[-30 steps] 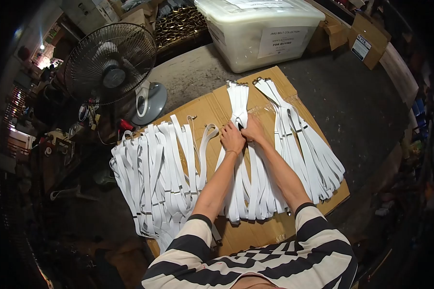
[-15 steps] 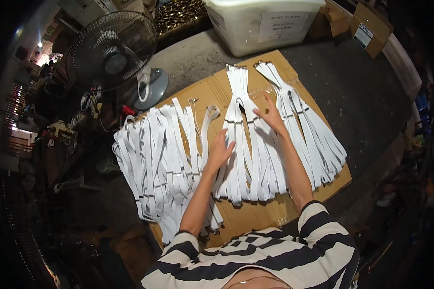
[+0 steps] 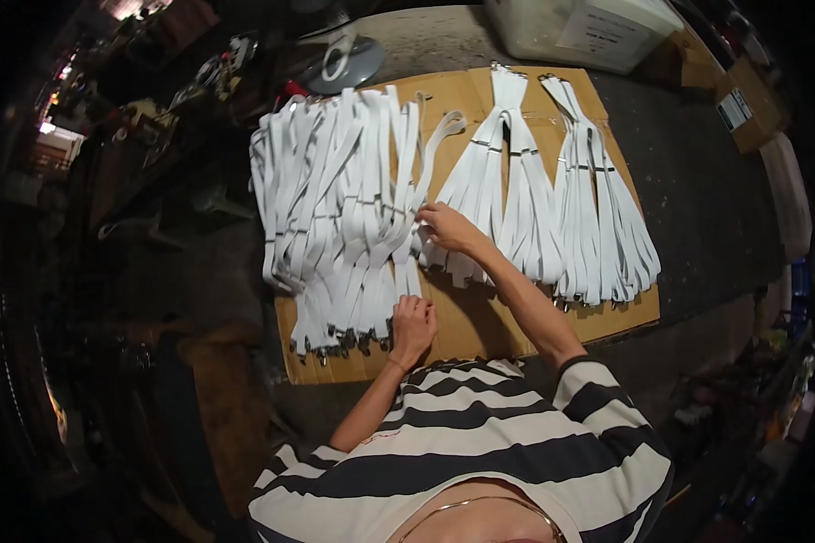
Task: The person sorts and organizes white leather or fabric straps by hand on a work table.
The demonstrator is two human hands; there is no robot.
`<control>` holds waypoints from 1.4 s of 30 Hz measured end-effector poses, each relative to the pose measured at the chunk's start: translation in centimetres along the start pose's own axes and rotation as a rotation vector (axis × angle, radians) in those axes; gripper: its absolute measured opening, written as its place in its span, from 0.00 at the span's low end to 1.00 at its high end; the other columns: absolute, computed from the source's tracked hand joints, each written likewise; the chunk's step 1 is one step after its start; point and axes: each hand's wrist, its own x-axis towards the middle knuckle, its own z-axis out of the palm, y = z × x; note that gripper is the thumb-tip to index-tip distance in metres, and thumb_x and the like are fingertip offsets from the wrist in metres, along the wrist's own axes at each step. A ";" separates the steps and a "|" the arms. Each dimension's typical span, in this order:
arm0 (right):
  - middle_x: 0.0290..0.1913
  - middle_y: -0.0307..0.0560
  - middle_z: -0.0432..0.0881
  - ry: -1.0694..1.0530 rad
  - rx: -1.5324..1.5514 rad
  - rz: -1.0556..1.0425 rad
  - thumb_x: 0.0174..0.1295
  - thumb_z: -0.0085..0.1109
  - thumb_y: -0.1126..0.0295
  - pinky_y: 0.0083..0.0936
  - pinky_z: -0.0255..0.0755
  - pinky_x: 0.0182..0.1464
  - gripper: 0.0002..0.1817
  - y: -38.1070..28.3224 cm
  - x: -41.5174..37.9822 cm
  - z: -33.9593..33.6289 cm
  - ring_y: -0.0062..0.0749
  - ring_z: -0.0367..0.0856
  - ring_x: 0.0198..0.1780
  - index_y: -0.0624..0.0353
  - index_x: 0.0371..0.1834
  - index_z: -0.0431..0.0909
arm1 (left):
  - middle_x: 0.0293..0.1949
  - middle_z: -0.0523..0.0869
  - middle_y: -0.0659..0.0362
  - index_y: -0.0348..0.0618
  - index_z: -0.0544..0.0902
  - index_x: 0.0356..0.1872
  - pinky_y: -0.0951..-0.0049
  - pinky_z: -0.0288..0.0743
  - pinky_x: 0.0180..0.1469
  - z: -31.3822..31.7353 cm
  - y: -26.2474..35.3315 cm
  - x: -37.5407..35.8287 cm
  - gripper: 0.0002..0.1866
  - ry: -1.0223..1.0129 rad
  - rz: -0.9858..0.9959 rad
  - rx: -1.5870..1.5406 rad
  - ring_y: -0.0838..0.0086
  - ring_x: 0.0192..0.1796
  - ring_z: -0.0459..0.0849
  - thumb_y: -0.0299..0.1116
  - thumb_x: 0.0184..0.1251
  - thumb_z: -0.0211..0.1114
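Observation:
White straps with dark metal clips lie on a cardboard sheet (image 3: 480, 321). A loose, tangled pile of straps (image 3: 335, 181) covers its left part. Two fanned bundles, a middle one (image 3: 489, 185) and a right one (image 3: 598, 199), are gathered at their far ends. My left hand (image 3: 414, 328) is at the lower right of the loose pile, fingers bent at the lower end of a strap. My right hand (image 3: 444, 226) pinches a white strap at the pile's right edge, beside the middle bundle. A single curved strap (image 3: 441, 136) lies just beyond it.
Behind the cardboard stand a fan base (image 3: 349, 65) and a white plastic bin (image 3: 580, 27) with a paper label. A small cardboard box (image 3: 750, 104) is at the far right. Dark clutter lies to the left.
Both hands have left the middle bundle. My right hand has moved left and nearer to the loose pile's edge, my left hand down towards the near edge. The camera view has shifted.

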 end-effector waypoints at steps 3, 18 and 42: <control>0.35 0.50 0.79 0.022 -0.224 -0.162 0.56 0.57 0.68 0.36 0.70 0.48 0.07 0.1 0.9 2.8 0.44 0.75 0.45 0.60 0.32 0.80 | 0.37 0.75 0.55 0.43 0.80 0.34 0.61 0.64 0.44 -0.8 0.2 -1.1 0.07 -0.026 -0.037 0.088 0.63 0.42 0.72 0.31 0.54 0.62; 0.35 0.57 0.82 0.306 0.235 0.361 0.56 0.58 0.66 0.33 0.74 0.43 0.14 -8.4 -5.0 4.1 0.45 0.81 0.37 0.66 0.39 0.80 | 0.45 0.75 0.51 0.37 0.76 0.45 0.60 0.64 0.51 -4.3 -3.0 -0.8 0.19 0.214 -0.071 0.011 0.58 0.51 0.71 0.34 0.53 0.65; 0.27 0.48 0.78 0.565 0.764 0.822 0.57 0.58 0.70 0.27 0.69 0.18 0.36 -8.0 0.1 15.7 0.30 0.77 0.20 0.68 0.64 0.48 | 0.24 0.77 0.60 0.35 0.74 0.32 0.78 0.64 0.15 -15.6 -13.8 9.3 0.09 0.352 -0.342 -0.981 0.79 0.14 0.72 0.31 0.63 0.61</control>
